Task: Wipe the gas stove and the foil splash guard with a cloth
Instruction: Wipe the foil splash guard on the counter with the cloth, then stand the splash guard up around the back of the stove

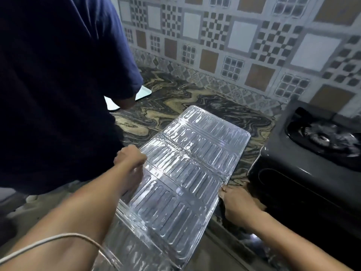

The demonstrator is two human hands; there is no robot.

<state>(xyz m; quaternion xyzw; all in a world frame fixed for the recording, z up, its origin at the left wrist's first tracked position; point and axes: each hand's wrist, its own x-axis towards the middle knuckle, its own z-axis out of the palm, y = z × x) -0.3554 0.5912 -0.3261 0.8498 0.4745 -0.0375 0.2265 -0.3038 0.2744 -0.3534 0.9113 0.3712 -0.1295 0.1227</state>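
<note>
While both hands (130,156) (234,200) pinch its edges, the splash guard (181,173) lies between them.

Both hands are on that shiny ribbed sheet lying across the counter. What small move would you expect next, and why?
Probably sliding the foil splash guard fully onto the countertop. The left hand and right hand grip its opposite edges, and its near end overhangs the counter edge. No cloth is visible, so wiping likely waits until the sheet lies supported beside the gas stove.

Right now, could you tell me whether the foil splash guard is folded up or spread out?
Spread out: the foil splash guard lies flat across the counter, its panels unfolded.
</note>
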